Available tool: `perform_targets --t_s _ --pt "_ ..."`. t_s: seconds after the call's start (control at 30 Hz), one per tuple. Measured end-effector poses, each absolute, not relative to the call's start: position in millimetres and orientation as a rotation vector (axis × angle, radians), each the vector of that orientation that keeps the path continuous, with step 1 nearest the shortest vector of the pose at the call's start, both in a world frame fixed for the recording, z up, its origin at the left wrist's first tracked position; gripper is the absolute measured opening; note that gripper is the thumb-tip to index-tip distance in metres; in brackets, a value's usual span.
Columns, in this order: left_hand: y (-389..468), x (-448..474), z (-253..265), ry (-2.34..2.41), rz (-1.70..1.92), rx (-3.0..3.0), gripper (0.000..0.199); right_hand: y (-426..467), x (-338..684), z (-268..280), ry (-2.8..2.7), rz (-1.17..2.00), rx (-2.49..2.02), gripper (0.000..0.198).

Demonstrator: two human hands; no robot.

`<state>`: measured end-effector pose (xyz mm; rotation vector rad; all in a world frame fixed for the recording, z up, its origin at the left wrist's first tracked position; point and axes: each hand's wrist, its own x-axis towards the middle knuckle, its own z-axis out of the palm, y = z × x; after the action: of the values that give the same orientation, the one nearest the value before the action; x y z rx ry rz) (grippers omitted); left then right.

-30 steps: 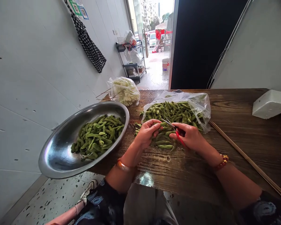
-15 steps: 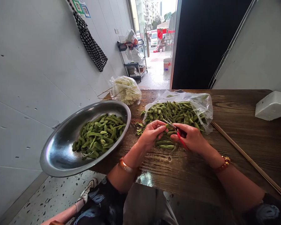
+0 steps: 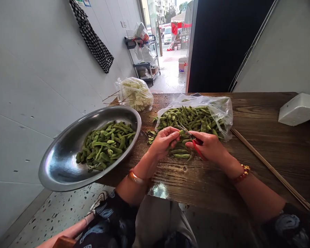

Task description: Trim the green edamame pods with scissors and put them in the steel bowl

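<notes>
Between the fingertips of my left hand (image 3: 165, 142) is a green edamame pod (image 3: 182, 132), partly hidden by the fingers. My right hand (image 3: 209, 146) is closed round red-handled scissors (image 3: 197, 148), whose blades reach across to the pod. Just beyond both hands, a heap of edamame pods (image 3: 191, 116) spills from a clear plastic bag (image 3: 226, 106). A few loose pods (image 3: 181, 156) lie on the wood below my hands. To the left, a wide steel basin (image 3: 59, 162) holds a pile of pods (image 3: 107, 143).
The dark wooden table (image 3: 258, 117) carries a bag of cauliflower (image 3: 135, 93) at the far left, long thin sticks (image 3: 268, 165) at right and a white box (image 3: 299, 109). Small trimmings (image 3: 151, 136) lie beside the pods. A shelf cart (image 3: 144, 63) stands near the doorway.
The view has shifted slightly, so everything sits a little higher and further left. Both hands stay together at the pod, with the scissors still in the right.
</notes>
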<state>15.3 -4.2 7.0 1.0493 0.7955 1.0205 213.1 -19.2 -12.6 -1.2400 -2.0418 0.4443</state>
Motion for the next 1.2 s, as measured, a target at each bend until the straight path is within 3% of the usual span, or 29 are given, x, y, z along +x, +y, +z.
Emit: perform_targets --t_s 0.27,0.47,0.57,0.73,0.97,1.2 --pt "3 8 8 0.833 1.13 0.879 0.029 -20 216 -5 -1.975 0.443 -1.269 0.047" --pt "7 4 8 0.84 1.118 0.786 0.043 -17 222 -3 -1.882 0.397 -1.326 0.052" --pt "6 7 3 0.975 1.079 1.018 0.032 -16 223 -3 -1.888 0.4 -1.325 0.052" --pt "8 11 -7 1.387 1.035 1.883 0.004 -16 222 -3 -1.888 0.384 -1.325 0.053" --pt "8 12 -13 1.582 0.75 2.234 0.005 -15 221 -6 -1.909 0.374 -1.309 0.051" --pt "11 8 -8 1.485 1.023 2.061 0.008 -18 218 -4 -1.96 0.435 -1.293 0.046"
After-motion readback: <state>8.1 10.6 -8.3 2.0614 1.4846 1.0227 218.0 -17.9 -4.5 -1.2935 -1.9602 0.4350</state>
